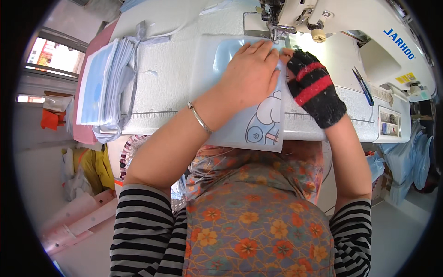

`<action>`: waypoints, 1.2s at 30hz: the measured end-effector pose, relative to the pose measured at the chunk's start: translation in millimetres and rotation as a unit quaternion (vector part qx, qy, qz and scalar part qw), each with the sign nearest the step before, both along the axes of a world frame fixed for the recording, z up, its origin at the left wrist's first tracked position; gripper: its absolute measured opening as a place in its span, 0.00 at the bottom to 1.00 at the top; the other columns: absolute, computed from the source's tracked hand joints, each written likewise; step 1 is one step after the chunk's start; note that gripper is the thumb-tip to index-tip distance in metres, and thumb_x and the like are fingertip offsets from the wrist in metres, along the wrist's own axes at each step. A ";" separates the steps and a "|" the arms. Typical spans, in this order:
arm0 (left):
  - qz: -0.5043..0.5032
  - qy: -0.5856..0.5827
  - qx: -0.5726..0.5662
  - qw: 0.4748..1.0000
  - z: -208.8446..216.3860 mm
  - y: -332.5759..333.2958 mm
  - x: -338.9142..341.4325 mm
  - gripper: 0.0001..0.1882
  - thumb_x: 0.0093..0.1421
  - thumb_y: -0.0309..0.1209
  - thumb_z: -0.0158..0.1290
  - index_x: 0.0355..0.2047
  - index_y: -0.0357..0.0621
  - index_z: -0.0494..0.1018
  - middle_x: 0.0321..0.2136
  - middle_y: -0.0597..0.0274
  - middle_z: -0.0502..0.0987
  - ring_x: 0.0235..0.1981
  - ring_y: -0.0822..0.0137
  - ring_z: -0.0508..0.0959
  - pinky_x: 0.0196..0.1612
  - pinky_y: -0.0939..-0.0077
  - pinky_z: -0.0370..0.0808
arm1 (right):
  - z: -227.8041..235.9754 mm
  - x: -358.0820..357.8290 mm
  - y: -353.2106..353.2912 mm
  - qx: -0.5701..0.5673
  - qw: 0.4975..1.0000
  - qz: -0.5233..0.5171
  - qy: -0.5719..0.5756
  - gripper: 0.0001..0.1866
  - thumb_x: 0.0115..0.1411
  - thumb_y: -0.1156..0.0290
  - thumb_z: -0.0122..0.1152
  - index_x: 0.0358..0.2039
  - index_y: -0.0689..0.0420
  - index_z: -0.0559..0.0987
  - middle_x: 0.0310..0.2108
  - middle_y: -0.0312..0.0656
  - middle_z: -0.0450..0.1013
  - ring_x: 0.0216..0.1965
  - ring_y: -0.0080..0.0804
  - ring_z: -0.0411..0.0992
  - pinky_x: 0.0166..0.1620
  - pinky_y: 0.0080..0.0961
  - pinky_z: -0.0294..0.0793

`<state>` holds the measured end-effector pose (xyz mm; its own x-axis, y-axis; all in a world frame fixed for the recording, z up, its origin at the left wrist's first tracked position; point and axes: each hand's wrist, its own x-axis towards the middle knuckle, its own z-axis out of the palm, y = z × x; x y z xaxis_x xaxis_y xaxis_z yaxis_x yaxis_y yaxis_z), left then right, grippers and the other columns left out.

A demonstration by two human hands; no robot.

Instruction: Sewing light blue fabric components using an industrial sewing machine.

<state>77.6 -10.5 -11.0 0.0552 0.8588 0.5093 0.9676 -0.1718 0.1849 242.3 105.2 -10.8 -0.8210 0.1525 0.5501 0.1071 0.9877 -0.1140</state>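
A light-blue printed sheet point(221, 124) with a cartoon drawing lies on the sewing machine bed, its far end by the presser foot point(277, 33). My left hand point(253, 74) rests flat on top of it, fingers stretched toward the foot and a silver bangle on the wrist. At the sheet's right edge, close to the foot, my right hand point(316, 85) wears a black fingerless glove with red stripes. Its fingers are curled together and seem to pinch that edge; the fingertips are partly hidden. The sheet's near end hangs past the table's front edge.
A thick stack of blue-and-white pieces point(104, 85), with a grey strip beside it, stands at the left. The machine head point(360, 32) overhangs the right side. Thread snips point(363, 86) and a small parts tray point(390, 122) lie at the right. Blue pieces point(408, 154) hang beyond the table.
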 end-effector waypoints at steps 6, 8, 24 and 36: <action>-0.009 -0.002 0.004 1.000 0.6 -0.5 -4.2 0.21 0.58 0.33 0.53 0.48 0.32 0.72 0.53 0.39 0.73 0.57 0.46 0.72 0.60 0.49 0.67 | 7.2 12.3 -22.6 -0.103 0.995 0.012 -0.011 0.17 0.52 0.83 0.55 0.44 0.60 0.79 0.47 0.50 0.76 0.49 0.51 0.73 0.53 0.41 0.73; 0.000 0.006 0.009 1.000 -2.9 1.5 -8.0 0.21 0.57 0.33 0.53 0.48 0.32 0.72 0.52 0.39 0.73 0.57 0.46 0.72 0.60 0.49 0.67 | 10.6 10.9 -25.1 -0.104 0.994 0.020 -0.015 0.18 0.53 0.83 0.54 0.45 0.60 0.79 0.46 0.50 0.76 0.48 0.51 0.73 0.53 0.41 0.73; -0.043 -0.016 -0.045 0.998 15.1 -30.3 1.8 0.22 0.57 0.33 0.56 0.49 0.33 0.72 0.51 0.47 0.72 0.56 0.49 0.71 0.59 0.48 0.68 | 16.3 9.3 -27.9 -0.077 0.996 0.026 -0.038 0.25 0.47 0.83 0.55 0.50 0.60 0.77 0.50 0.50 0.74 0.52 0.51 0.72 0.57 0.42 0.72; -0.028 -0.014 0.030 0.999 7.8 -5.3 -12.5 0.12 0.52 0.24 0.55 0.39 0.39 0.77 0.39 0.60 0.76 0.42 0.58 0.78 0.52 0.61 0.75 | 8.4 5.6 -14.7 -0.055 0.996 0.013 -0.069 0.26 0.49 0.81 0.56 0.52 0.61 0.75 0.52 0.50 0.72 0.53 0.50 0.71 0.59 0.41 0.69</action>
